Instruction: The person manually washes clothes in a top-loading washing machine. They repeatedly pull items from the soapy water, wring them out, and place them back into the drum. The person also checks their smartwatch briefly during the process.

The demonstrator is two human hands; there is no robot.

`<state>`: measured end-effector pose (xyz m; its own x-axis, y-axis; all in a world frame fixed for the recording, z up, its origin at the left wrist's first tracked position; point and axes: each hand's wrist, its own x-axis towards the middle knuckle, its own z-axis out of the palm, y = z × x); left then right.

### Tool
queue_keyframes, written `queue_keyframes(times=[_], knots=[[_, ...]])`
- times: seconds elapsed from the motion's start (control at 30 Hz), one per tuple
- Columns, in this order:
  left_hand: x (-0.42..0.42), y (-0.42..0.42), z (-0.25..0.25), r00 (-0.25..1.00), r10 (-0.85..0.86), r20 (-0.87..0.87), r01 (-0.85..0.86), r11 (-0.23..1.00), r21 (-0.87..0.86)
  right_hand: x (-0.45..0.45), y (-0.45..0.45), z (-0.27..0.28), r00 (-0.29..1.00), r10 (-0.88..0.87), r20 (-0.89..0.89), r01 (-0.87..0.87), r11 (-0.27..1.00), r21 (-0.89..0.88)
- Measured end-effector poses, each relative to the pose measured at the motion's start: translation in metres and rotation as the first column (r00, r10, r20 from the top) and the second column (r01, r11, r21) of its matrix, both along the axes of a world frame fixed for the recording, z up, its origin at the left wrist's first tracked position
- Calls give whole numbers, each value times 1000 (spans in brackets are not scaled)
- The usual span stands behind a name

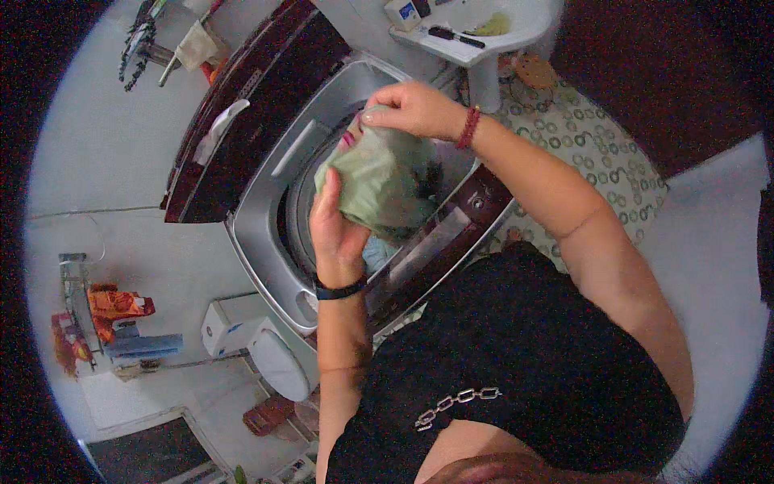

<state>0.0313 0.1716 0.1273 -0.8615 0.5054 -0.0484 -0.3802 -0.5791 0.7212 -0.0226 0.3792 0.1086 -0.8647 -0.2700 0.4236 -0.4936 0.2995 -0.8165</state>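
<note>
A pale green piece of cloth [378, 172] is stretched between my two hands above the drum of a top-loading washing machine [260, 242]. My left hand [340, 227], with a dark band on the wrist, grips its lower left side, thumb on top. At the upper edge my right hand [417, 112], wearing a red braided bracelet, pinches the fabric between thumb and fingers. A small pink patch shows on the cloth near those fingertips. Light blue fabric [380, 253] is visible below the cloth; most of the drum's inside is hidden.
The dark red lid [242, 115] stands raised at the machine's far side, its control panel [435, 233] nearest me. A white washbasin [526, 24] holds a black-handled brush [456, 36] at upper right. A toilet [278, 363] stands at lower left, near a wall rack [78, 296] with packets.
</note>
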Motion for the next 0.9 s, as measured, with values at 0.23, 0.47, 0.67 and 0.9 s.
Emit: queue_keyframes(times=[0.23,0.47,0.67,0.9], knots=[[26,48,-36,969,108,224,-141,981,135,-4,62,-42,991,13,133,-12,1000,-11],[50,53,-58,932,231,278,-273,954,122,-8,85,-48,986,-31,163,35,999,-24],[51,64,-81,928,159,338,-269,912,309,-14,90,-64,984,-78,159,73,997,38],[58,70,-88,888,301,349,-392,891,229,-61,95,-60,994,-49,100,52,998,-29]])
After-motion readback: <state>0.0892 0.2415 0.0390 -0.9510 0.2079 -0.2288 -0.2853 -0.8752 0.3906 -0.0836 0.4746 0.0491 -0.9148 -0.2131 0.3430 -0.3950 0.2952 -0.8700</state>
